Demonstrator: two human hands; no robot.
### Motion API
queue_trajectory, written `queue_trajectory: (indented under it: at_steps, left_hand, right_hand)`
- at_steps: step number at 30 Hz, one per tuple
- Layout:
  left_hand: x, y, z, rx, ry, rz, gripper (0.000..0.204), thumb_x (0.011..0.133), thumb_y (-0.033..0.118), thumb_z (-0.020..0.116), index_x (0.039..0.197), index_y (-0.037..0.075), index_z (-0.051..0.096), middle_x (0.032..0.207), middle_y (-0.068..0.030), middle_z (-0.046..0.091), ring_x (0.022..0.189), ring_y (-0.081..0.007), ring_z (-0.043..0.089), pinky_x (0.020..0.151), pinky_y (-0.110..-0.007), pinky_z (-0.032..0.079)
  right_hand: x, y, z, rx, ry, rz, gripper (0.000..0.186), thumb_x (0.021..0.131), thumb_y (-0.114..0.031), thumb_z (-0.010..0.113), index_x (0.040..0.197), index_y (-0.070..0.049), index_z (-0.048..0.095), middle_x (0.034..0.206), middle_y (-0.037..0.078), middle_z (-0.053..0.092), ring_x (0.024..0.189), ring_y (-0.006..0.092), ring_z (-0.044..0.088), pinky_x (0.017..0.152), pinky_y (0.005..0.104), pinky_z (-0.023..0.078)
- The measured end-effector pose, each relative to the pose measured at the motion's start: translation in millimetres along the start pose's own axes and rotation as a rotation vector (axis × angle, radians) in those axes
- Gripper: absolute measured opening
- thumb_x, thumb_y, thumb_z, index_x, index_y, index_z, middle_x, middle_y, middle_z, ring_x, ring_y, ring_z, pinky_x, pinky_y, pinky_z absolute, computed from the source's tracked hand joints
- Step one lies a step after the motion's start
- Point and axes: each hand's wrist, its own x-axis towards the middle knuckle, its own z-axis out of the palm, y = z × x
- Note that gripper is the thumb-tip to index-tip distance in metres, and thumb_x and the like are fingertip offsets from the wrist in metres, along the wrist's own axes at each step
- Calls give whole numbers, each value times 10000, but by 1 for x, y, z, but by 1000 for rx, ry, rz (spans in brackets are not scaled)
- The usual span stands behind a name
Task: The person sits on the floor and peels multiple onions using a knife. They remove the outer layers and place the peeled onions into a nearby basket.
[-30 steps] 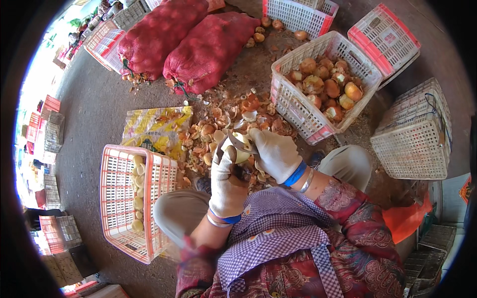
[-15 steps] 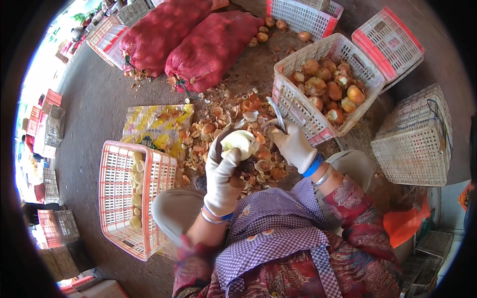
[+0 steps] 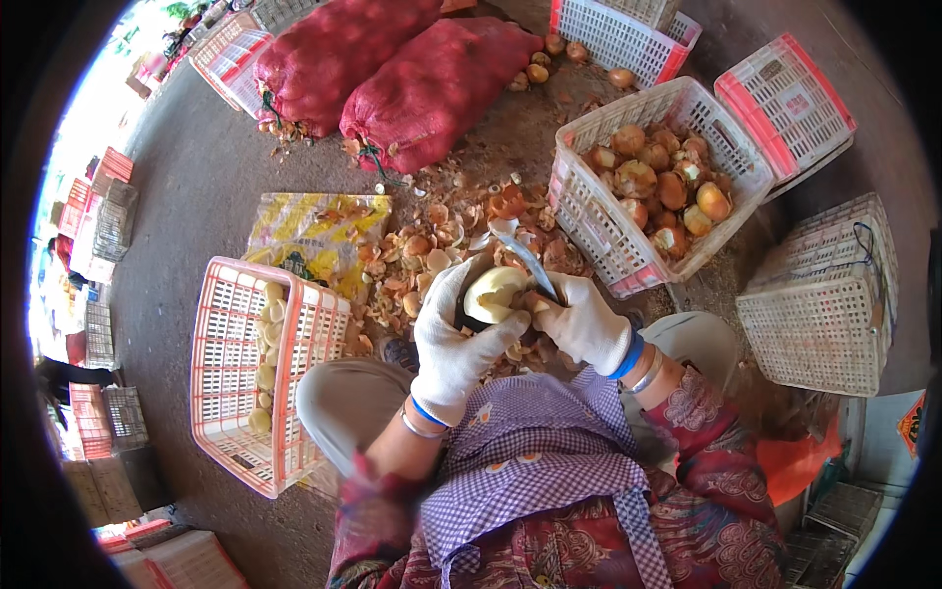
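Peeled onion (image 3: 491, 294) | held inside curled left fingers (image 3: 442, 296) | right fingers (image 3: 555, 314) gripping knife (image 3: 531, 263), beside onion

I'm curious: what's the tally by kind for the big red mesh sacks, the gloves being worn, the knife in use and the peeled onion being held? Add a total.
Red mesh sacks: 2
White gloves: 2
Knife: 1
Held peeled onion: 1
Total: 6
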Motion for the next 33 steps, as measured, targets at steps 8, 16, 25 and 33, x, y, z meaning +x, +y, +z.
queue_trajectory:
  at_steps: [8,16,25,33]
  left_hand:
    - [17,52,-58,204,459,134,594,835,-23,798,1398,58,626,1239,-103,687,1040,-189,678,815,-247,591]
    - [-7,-39,-344,726,596,-214,570,909,145,761,1371,-112,548,1159,-125,650,1008,-193,601,901,-338,516]
    - [147,9,-56,868,194,-38,552,903,174,770,1402,-8,621,1183,-146,720,949,-170,669,819,-302,552]
    - [260,-95,188,828,-326,187,543,855,183,796,1330,-33,648,1093,-115,741,947,-169,675,866,-307,551]
  right_hand:
    - [-20,-19,-18,83,8,426,218,1045,-161,610,1182,3,652,819,45,688,506,80,584,450,244,482]
    - [-58,-26,-33,439,89,504,222,1075,-180,585,1233,-47,668,798,23,638,479,52,523,411,231,447]
    - [-95,20,-42,677,260,707,311,1040,-164,553,1290,18,586,865,81,627,505,132,589,416,291,475]
    - [-103,38,-62,427,166,716,315,989,-191,639,1250,-14,636,737,41,644,570,136,594,531,322,477]
